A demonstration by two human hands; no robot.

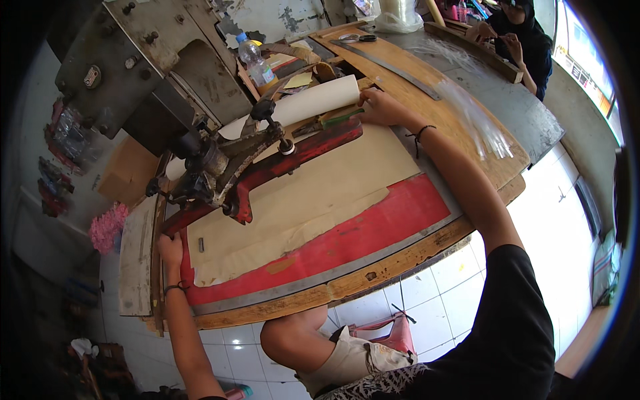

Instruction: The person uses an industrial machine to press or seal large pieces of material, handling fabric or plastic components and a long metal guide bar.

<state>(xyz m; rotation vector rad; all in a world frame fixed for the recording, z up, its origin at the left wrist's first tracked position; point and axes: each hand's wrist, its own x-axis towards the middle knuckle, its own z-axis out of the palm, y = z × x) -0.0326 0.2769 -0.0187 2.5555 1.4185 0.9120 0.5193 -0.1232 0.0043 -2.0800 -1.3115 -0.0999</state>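
Observation:
A heavy, worn press (210,157) stands over the worktable, carrying a long red metal bar (300,151) that slants from lower left to upper right. Under it lie a tan sheet (287,213) with a ragged front edge and a red sheet (393,212). My left hand (171,250) is closed by the bar's left end, its fingers partly hidden. At the bar's far right end, my right hand (381,108) has curled fingers beside a green-edged piece (343,119). What either hand grips is too small or hidden to make out.
Behind the bar lies a white roll (320,100), with a plastic bottle (256,62) near it. A steel ruler (393,71), scissors (357,39) and clear plastic strips (477,120) lie to the right. A person (523,40) works at the far right. A small dark metal piece (201,245) rests on the tan sheet.

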